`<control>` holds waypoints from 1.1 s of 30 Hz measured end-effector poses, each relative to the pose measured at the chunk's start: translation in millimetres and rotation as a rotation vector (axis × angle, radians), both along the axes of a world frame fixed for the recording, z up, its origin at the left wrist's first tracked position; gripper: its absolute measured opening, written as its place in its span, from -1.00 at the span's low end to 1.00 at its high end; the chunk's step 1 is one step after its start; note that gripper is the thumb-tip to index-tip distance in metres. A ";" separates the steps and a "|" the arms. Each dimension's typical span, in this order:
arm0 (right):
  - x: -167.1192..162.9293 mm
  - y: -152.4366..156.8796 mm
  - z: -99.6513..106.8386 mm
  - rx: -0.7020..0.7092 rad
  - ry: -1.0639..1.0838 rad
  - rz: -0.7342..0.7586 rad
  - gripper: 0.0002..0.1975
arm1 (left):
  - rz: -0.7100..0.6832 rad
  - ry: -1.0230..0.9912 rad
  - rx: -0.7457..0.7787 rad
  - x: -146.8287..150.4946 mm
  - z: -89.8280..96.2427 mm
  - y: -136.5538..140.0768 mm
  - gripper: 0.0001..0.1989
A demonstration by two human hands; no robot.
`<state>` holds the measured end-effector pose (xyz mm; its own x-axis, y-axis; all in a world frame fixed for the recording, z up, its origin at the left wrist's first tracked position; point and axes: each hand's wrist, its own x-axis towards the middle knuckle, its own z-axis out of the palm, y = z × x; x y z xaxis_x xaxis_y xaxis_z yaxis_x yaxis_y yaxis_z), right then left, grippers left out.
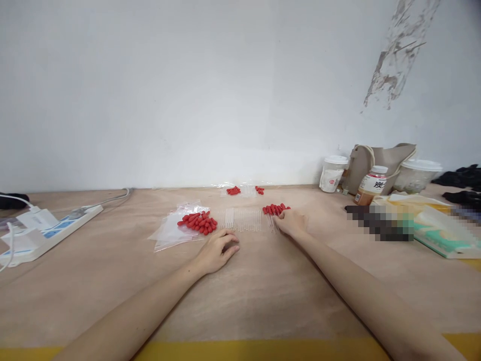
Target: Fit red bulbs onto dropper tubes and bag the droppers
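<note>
My left hand [220, 251] rests on the table with its fingers loosely bent, thumb and forefinger apart, holding nothing. Just beyond it, a pile of red rubber bulbs [197, 222] lies on clear plastic bags [165, 235]. A row of thin clear tubes [243, 220] is laid out between my hands. To the right of that row are several droppers [276, 209], clear tubes with red bulbs on their far ends. My right hand [292, 223] is closed at these droppers, its fingertips pinched on one tube; the exact grip is partly hidden.
Near the wall lie more red-bulbed pieces [233, 190] in clear plastic. A power strip [52, 234] with white plugs is at left. On the right stand a paper cup [332, 174], a bottle [373, 185], a grey bag [355, 168], a plastic cup [418, 176] and a tissue pack [445, 233].
</note>
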<state>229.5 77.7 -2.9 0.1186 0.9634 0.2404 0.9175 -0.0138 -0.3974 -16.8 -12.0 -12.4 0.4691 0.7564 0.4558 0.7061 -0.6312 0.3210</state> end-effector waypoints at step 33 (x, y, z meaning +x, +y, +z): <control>-36.7 -17.7 19.8 0.035 -0.198 0.286 -0.74 | 0.284 -0.004 0.201 -10.7 10.1 4.3 -0.89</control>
